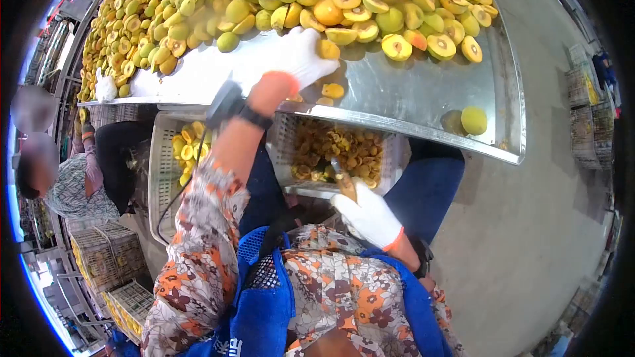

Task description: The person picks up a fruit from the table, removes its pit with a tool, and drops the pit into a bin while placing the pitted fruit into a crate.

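Note:
My left hand [301, 59], in a white glove, reaches over the metal table at the near edge of the fruit pile. Its fingers are closed on a yellow peach half [327, 49]. My right hand [370, 211], also gloved in white, grips the wooden handle of a short metal-tipped tool [344, 182] over a crate [281, 152] between my knees. Peach pits and scraps [331, 142] lie in that crate. Small yellow fruit pieces [333, 90] rest on the table just below my left hand.
Many halved peaches [370, 0] are heaped on the metal table [397, 89]. A whole peach [473, 120] sits near its right corner. At left stands a crate [159, 178] of peach pieces. A co-worker [79, 178] sits further left, and crates [582, 106] are stacked at right.

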`<state>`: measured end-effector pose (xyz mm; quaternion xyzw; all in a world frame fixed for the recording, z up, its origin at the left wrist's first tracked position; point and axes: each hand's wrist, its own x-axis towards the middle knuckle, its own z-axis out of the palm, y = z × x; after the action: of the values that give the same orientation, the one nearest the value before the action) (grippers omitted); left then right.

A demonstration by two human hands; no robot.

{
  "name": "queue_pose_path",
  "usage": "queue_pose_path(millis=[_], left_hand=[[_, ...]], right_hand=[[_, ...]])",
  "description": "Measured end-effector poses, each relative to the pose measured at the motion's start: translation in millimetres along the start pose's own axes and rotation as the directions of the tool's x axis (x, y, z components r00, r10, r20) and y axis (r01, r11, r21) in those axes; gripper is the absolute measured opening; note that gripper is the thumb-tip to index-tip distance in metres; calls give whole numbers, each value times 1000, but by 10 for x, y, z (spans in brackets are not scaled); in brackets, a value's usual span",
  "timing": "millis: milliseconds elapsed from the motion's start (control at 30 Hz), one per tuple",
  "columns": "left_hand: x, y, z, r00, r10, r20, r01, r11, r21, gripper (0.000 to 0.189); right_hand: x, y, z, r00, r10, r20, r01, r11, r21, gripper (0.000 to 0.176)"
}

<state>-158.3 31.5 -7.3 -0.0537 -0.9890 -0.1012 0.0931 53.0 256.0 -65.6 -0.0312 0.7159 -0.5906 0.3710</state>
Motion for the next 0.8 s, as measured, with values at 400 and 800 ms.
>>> queue_pose_path(millis=[400, 800], left_hand=[[-1539, 390, -444, 867, -71, 492, 424, -412, -807, 51], [-1704, 271, -363, 964, -78, 255, 267, 283, -921, 39]], right_hand=[[-39, -590, 63, 746, -666, -17, 481, 555, -679, 33], [-140, -499, 178, 665, -727, 173, 412, 164, -896, 38]])
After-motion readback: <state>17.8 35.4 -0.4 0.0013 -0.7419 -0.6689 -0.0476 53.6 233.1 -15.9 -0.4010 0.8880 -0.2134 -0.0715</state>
